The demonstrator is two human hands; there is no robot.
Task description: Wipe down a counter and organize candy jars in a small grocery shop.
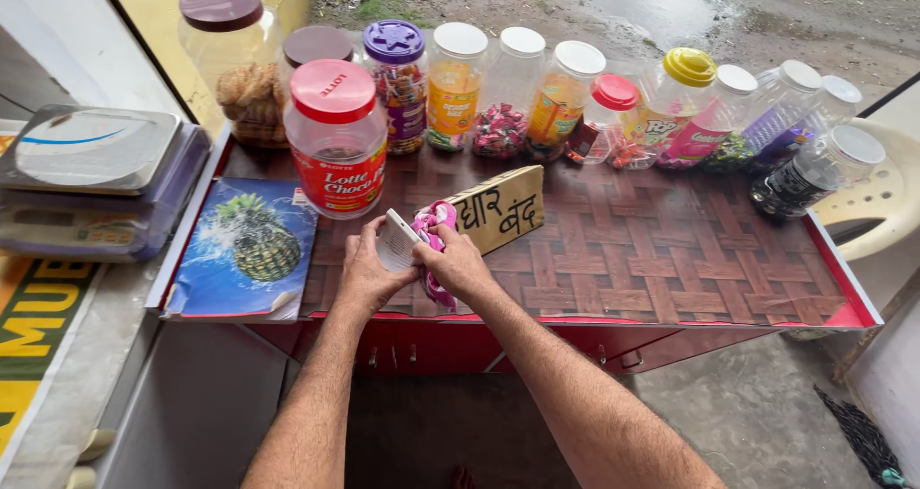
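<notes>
My left hand [367, 273] holds a round white jar lid [397, 240] on edge over the counter's front. My right hand [455, 264] grips a pink patterned cloth [433, 223] and presses it against the lid. Part of the cloth hangs below my right palm. A red-lidded plastic jar with a red label [335, 139] stands just behind my left hand. A small wooden sign with dark painted letters [500, 208] leans right behind my right hand.
A row of several plastic candy jars [565, 101] lines the back of the woven-pattern counter [652, 259]. A blue picture of a pineapple [244, 250] lies at left, beside a weighing scale [86, 178]. A white plastic chair [877, 202] stands at right.
</notes>
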